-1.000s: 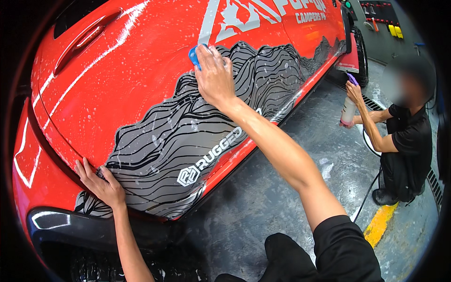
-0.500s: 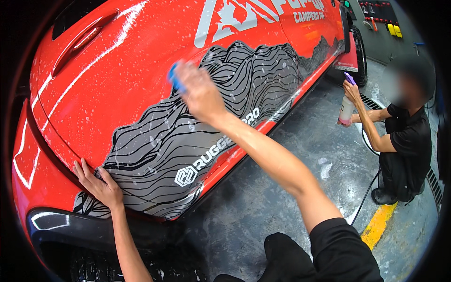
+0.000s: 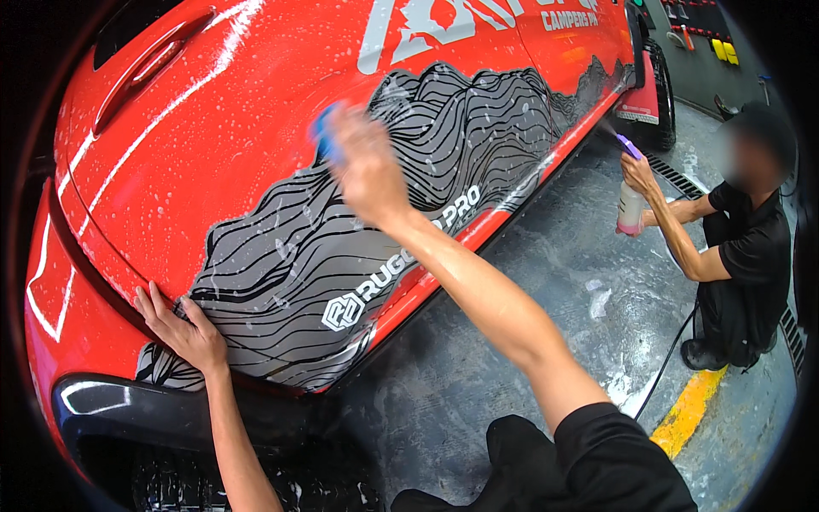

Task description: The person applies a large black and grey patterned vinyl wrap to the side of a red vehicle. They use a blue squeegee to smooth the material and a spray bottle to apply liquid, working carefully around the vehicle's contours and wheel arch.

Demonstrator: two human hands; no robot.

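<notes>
A wet red vehicle door (image 3: 281,111) fills the left and middle, with beads and streaks of liquid on it. Along its lower part runs a grey and black wavy-line graphic (image 3: 478,128). My right hand (image 3: 367,166), smeared by motion, grips a blue pad (image 3: 324,136) against the door at the graphic's upper edge. Whether the pad is a sponge or a block, I cannot tell. Lower left, my left hand (image 3: 183,328) lies flat with fingers spread, on the door's edge beside the black wheel arch trim (image 3: 171,405).
At the right a crouching person (image 3: 746,247) in black holds a spray bottle (image 3: 631,200) with a purple trigger, mist leaving its nozzle. A dark hose (image 3: 665,367), a drain grate (image 3: 674,175) and a yellow stripe (image 3: 689,414) are on the wet grey floor (image 3: 478,358).
My right hand and the blue pad have shifted only slightly on the door. My left hand stays put. The other person's bottle now gives off mist toward the vehicle's lower side.
</notes>
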